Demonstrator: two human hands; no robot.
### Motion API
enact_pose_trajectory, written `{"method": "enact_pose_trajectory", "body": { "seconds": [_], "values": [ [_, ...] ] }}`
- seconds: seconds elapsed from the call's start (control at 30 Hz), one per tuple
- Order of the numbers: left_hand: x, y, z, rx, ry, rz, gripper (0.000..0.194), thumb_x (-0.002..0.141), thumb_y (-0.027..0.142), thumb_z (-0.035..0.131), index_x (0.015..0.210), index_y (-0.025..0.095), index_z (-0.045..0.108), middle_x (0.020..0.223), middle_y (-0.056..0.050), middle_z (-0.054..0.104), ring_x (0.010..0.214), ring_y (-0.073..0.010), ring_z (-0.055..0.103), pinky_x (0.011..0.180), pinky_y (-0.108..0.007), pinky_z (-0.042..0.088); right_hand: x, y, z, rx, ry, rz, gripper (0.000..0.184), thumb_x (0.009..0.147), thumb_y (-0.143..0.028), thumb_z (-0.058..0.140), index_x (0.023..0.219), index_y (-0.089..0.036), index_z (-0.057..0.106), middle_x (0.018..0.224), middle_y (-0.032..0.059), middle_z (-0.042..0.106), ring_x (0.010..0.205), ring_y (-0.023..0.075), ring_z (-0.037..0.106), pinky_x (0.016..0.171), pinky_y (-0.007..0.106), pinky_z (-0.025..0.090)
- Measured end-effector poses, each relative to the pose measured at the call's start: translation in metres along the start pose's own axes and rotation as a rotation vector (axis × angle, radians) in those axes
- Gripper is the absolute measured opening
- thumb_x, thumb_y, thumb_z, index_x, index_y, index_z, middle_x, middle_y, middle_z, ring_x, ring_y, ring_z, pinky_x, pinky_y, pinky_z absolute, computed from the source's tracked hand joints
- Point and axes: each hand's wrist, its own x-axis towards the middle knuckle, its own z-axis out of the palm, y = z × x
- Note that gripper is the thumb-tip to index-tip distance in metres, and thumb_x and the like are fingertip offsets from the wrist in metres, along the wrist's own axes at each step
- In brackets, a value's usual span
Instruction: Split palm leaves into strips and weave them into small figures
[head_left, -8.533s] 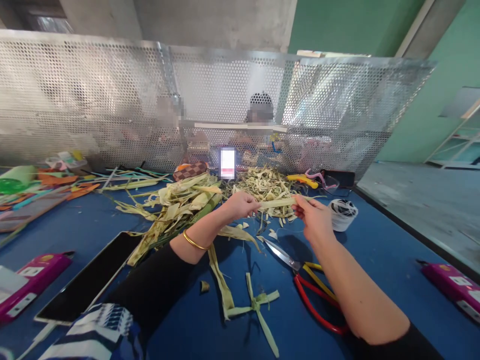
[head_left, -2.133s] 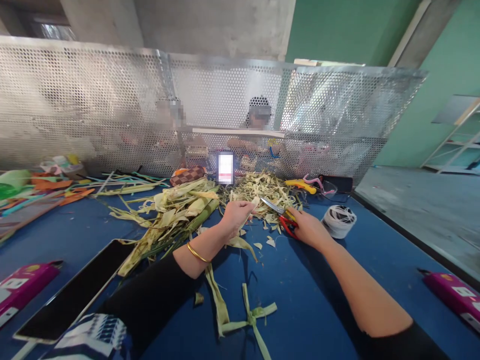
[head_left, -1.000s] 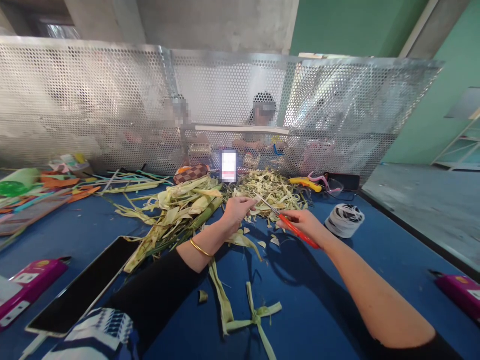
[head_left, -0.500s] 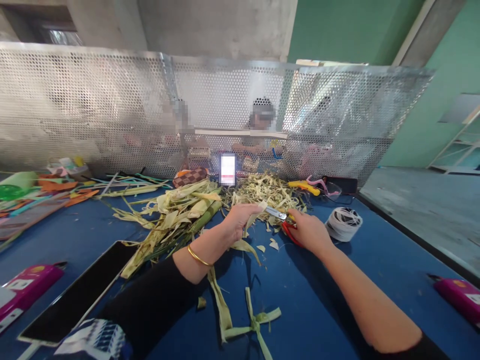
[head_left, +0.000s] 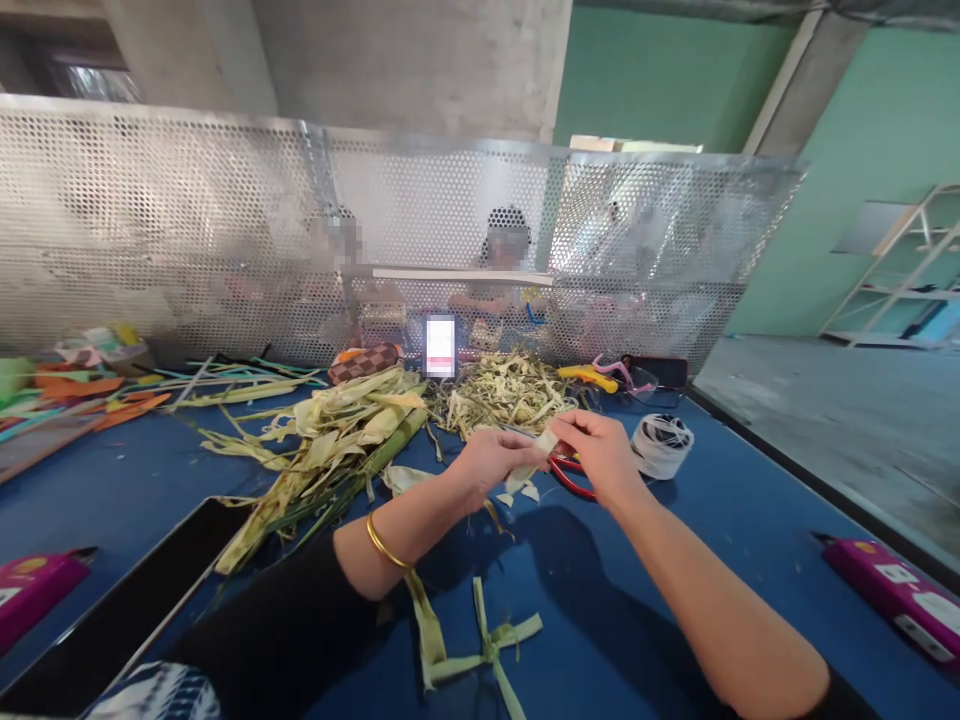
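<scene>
My left hand (head_left: pixel 491 468), a gold bangle at its wrist, pinches a pale corn husk strip (head_left: pixel 547 440). The fingertips of my right hand (head_left: pixel 602 452) are closed on the strip's other side. Red-handled scissors (head_left: pixel 571 480) show just below my right fingers; whether they lie on the table or hang from that hand I cannot tell. Nearer to me on the blue table, husk strips knotted into a cross (head_left: pixel 491 645) lie beside a bent husk strip (head_left: pixel 427 630). Beyond my left hand is a heap of long corn husks (head_left: pixel 352 430).
Husk scraps (head_left: pixel 510 385) are piled before a perforated metal screen (head_left: pixel 442 220). A lit phone (head_left: pixel 440 345) stands there. At right are a white roll of cord (head_left: pixel 662 446), a yellow-handled tool (head_left: pixel 589 377) and a magenta device (head_left: pixel 892 590). People sit behind the screen.
My right hand has gone from gripping the scissors at the husk to pinching the husk with its fingertips. The two hands have come together, and the view has shifted slightly right.
</scene>
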Motion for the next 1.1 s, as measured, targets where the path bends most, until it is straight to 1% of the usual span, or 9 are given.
{"method": "enact_pose_trajectory", "body": {
  "seconds": [0.1,0.23,0.37,0.5,0.6,0.77,0.87,1.0,1.1],
  "values": [
    [0.001,0.001,-0.005,0.145,-0.156,-0.035,0.020,0.056,0.033,0.077,0.061,0.014,0.072,0.055,-0.002,0.064,0.047,-0.0065,0.044,0.045,-0.020,0.033,0.008,0.004,-0.010,-0.058,0.016,-0.039,0.021,0.069,-0.038,0.063,0.068,-0.018,0.067,0.054,-0.0014,0.058,0.050,0.0127,0.048,0.051,0.026,0.039],
    [0.001,0.003,-0.009,0.253,-0.264,-0.059,0.015,0.056,0.028,0.076,0.060,0.015,0.071,0.061,-0.002,0.066,0.051,-0.0071,0.049,0.048,-0.019,0.037,0.009,0.002,-0.014,-0.175,0.059,-0.100,0.019,0.072,-0.037,0.061,0.068,-0.019,0.067,0.055,-0.0013,0.058,0.052,0.0136,0.048,0.052,0.026,0.039],
    [0.001,0.004,-0.012,0.262,-0.344,-0.039,0.017,0.052,0.024,0.080,0.062,0.015,0.070,0.056,0.001,0.062,0.052,-0.0076,0.051,0.051,-0.020,0.040,0.007,-0.001,-0.012,-0.141,0.058,-0.065,0.018,0.070,-0.036,0.061,0.067,-0.019,0.067,0.056,-0.0009,0.059,0.053,0.0144,0.051,0.052,0.026,0.040],
    [0.000,0.005,-0.013,0.223,-0.420,-0.013,0.025,0.050,0.022,0.082,0.071,0.016,0.071,0.068,-0.002,0.068,0.064,-0.0102,0.059,0.064,-0.022,0.045,0.008,0.000,-0.013,-0.101,0.088,-0.057,0.017,0.070,-0.035,0.062,0.065,-0.018,0.066,0.051,-0.0027,0.054,0.050,0.0127,0.045,0.050,0.025,0.036],
    [-0.001,0.004,-0.012,0.202,-0.397,-0.025,0.030,0.049,0.027,0.083,0.075,0.016,0.072,0.072,-0.002,0.069,0.067,-0.0119,0.060,0.068,-0.024,0.047,0.010,0.000,-0.016,-0.125,0.084,-0.098,0.018,0.072,-0.034,0.060,0.066,-0.018,0.066,0.051,-0.0029,0.053,0.050,0.0123,0.044,0.050,0.025,0.035],
    [-0.001,0.002,-0.006,0.235,-0.245,0.023,0.032,0.062,0.045,0.073,0.066,0.013,0.070,0.057,0.000,0.060,0.054,-0.0082,0.051,0.055,-0.022,0.041,0.009,-0.003,-0.017,-0.240,0.037,-0.160,0.020,0.074,-0.036,0.059,0.070,-0.018,0.067,0.056,-0.0007,0.059,0.054,0.0140,0.049,0.054,0.026,0.038],
    [-0.001,0.002,-0.005,0.293,-0.229,0.040,0.026,0.055,0.037,0.077,0.060,0.013,0.067,0.049,0.002,0.054,0.050,-0.0079,0.048,0.052,-0.022,0.041,0.008,-0.002,-0.017,-0.295,0.030,-0.194,0.023,0.075,-0.038,0.058,0.070,-0.018,0.067,0.056,-0.0002,0.060,0.054,0.0146,0.051,0.054,0.026,0.039],
    [-0.004,0.007,-0.006,0.284,-0.246,-0.017,0.021,0.053,0.030,0.077,0.058,0.013,0.066,0.048,0.002,0.055,0.047,-0.0081,0.048,0.051,-0.022,0.041,0.008,0.000,-0.017,-0.338,0.066,-0.204,0.023,0.079,-0.036,0.054,0.076,-0.018,0.068,0.061,0.0015,0.064,0.058,0.0169,0.057,0.059,0.028,0.044],
    [-0.004,0.012,-0.007,0.128,-0.144,-0.057,0.019,0.054,0.028,0.078,0.057,0.014,0.065,0.047,0.002,0.054,0.047,-0.0071,0.047,0.049,-0.021,0.039,0.006,-0.002,-0.018,-0.377,0.136,-0.384,0.022,0.082,-0.031,0.052,0.092,-0.019,0.068,0.082,0.0057,0.068,0.071,0.0191,0.063,0.070,0.032,0.049]
  ]
}}
